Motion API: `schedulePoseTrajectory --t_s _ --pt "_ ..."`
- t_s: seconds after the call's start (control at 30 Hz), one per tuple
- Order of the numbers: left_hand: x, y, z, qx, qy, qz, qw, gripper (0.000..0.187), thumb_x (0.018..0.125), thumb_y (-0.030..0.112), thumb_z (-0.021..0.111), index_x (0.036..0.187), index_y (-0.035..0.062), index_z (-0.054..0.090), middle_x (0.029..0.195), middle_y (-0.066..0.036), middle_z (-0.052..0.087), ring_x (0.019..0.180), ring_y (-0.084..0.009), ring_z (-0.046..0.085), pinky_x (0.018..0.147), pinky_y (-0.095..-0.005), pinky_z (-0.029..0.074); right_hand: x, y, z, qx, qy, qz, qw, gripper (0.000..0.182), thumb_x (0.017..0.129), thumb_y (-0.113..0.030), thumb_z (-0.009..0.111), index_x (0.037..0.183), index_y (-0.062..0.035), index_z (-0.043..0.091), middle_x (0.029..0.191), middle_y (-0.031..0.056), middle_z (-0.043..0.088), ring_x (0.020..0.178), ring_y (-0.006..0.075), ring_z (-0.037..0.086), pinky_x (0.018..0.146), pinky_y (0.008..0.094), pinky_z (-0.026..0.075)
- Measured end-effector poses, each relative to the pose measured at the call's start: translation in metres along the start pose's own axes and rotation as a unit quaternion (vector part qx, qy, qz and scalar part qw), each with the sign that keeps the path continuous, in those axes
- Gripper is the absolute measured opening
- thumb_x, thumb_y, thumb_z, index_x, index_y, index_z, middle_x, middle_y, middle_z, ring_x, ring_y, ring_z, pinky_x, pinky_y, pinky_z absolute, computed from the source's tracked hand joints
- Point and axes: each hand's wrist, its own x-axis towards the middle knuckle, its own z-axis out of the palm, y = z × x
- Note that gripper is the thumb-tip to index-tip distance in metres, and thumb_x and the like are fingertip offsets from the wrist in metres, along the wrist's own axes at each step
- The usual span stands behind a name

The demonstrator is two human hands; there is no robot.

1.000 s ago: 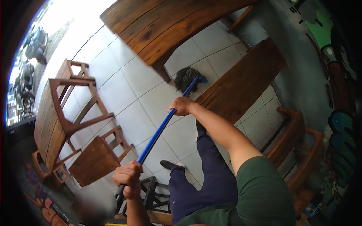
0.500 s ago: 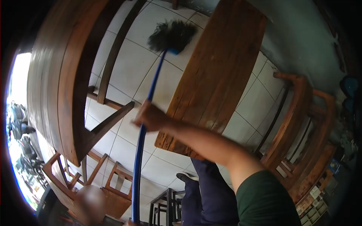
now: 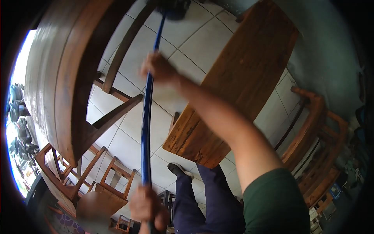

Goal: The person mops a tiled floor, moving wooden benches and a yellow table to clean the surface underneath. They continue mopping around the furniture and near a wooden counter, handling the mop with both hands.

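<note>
A mop with a blue handle (image 3: 146,124) reaches from the bottom of the view up to its dark, stringy head (image 3: 177,9), which lies on the tiles at the top, partly cut off by the frame. My right hand (image 3: 159,69) is wrapped round the upper part of the handle, its arm stretched across a wooden bench (image 3: 249,62). Close to the body, my left hand (image 3: 146,204) is closed round the handle's near end. Both hands are slightly blurred.
A heavy wooden table (image 3: 58,85) with crossing leg beams (image 3: 117,93) stands on the left. Wooden chairs are at the lower left (image 3: 117,179) and right (image 3: 307,128). White tiles (image 3: 128,124) cover the floor; a wall (image 3: 327,50) runs behind the bench.
The mop head has moved farther away, toward the top edge. My right hand has pushed forward with the handle, and my left hand has come up into view on its near end.
</note>
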Motion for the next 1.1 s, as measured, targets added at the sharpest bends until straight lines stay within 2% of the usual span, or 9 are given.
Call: schedulePoseTrajectory --t_s 0.17,0.33,0.47,0.57,0.6,0.87,0.97,1.07,1.1 --pt "-0.094 0.094 -0.068 0.036 0.090 -0.092 0.991 0.034 0.088 0.016 0.056 0.058 0.0121 0.041 0.052 -0.002 0.040 0.045 -0.0189 0.043 0.044 -0.0329 0.034 -0.046 -0.130 0.023 0.100 -0.138 0.020 0.985 0.021 0.080 -0.023 0.063 0.061 -0.0158 0.066 0.069 0.0050 0.064 0.082 0.0249 0.062 0.091 0.0411 0.044" --pt "-0.067 -0.016 -0.031 0.101 0.103 -0.038 0.989 0.041 0.089 0.014 0.056 0.053 0.0108 0.035 0.051 -0.005 0.041 0.045 -0.0199 0.043 0.044 -0.0330 0.032 0.005 -0.019 0.041 0.006 -0.073 -0.037 0.997 0.025 0.082 -0.021 0.060 0.058 -0.0119 0.060 0.068 0.0094 0.064 0.078 0.0293 0.059 0.082 0.0424 0.046" --pt "-0.033 -0.052 -0.005 0.002 -0.019 -0.017 1.000 0.025 0.073 0.013 0.059 0.056 0.0066 0.042 0.053 -0.006 0.045 0.051 -0.0210 0.048 0.077 -0.0404 0.048 0.024 0.029 0.016 -0.030 -0.043 -0.012 0.999 0.027 0.084 -0.024 0.062 0.060 -0.0111 0.063 0.066 0.0081 0.062 0.079 0.0300 0.059 0.086 0.0429 0.044" --pt "-0.099 -0.011 -0.026 0.020 -0.018 -0.119 0.993 0.020 0.070 0.010 0.067 0.057 0.0103 0.052 0.062 -0.005 0.057 0.064 -0.0229 0.063 0.090 -0.0469 0.048 -0.020 -0.007 0.027 -0.011 -0.091 0.003 0.996 0.029 0.082 -0.031 0.059 0.061 -0.0124 0.064 0.071 0.0087 0.064 0.082 0.0294 0.060 0.089 0.0450 0.042" --pt "-0.116 0.009 -0.038 0.083 -0.081 -0.139 0.984 0.012 0.070 0.009 0.076 0.069 0.0100 0.063 0.095 -0.012 0.065 0.087 -0.0295 0.067 0.095 -0.0515 0.046 -0.041 -0.028 0.031 -0.040 -0.084 0.013 0.996 0.028 0.079 -0.029 0.057 0.059 -0.0099 0.063 0.069 0.0102 0.064 0.081 0.0295 0.060 0.088 0.0446 0.042" --pt "-0.145 0.120 -0.077 0.043 -0.125 -0.503 0.854 0.028 0.085 0.012 0.068 0.108 0.0064 0.053 0.094 -0.008 0.063 0.077 -0.0159 0.058 0.070 -0.0343 0.043 -0.120 -0.157 0.044 0.033 -0.157 0.010 0.987 0.019 0.067 -0.015 0.062 0.050 -0.0186 0.056 0.056 -0.0022 0.057 0.073 0.0175 0.059 0.093 0.0374 0.041" --pt "-0.152 0.134 -0.075 0.019 -0.098 -0.611 0.785 0.037 0.090 0.013 0.065 0.122 0.0050 0.049 0.093 -0.006 0.062 0.073 -0.0109 0.054 0.061 -0.0279 0.042 -0.113 -0.164 0.001 0.080 -0.075 0.124 0.986 0.010 0.068 -0.012 0.069 0.076 -0.0120 0.061 0.089 0.0058 0.061 0.091 0.0244 0.057 0.096 0.0373 0.039" --pt "-0.162 0.144 -0.067 -0.003 -0.079 -0.669 0.739 0.046 0.096 0.015 0.062 0.137 0.0037 0.044 0.093 -0.005 0.061 0.069 -0.0058 0.051 0.052 -0.0214 0.041 -0.139 -0.137 0.063 0.086 0.315 0.430 0.842 0.058 0.082 -0.023 0.072 0.129 -0.0080 0.041 0.114 0.0156 0.056 0.113 0.0308 0.055 0.101 0.0498 0.040" --pt "-0.165 0.146 -0.065 -0.019 -0.086 -0.696 0.713 0.046 0.096 0.014 0.062 0.137 0.0026 0.044 0.094 -0.005 0.061 0.070 -0.0074 0.052 0.054 -0.0223 0.042 -0.130 -0.133 0.032 0.451 0.251 0.558 0.650 0.054 0.088 -0.032 0.065 0.130 -0.0081 0.040 0.108 0.0141 0.059 0.104 0.0295 0.060 0.094 0.0497 0.046"
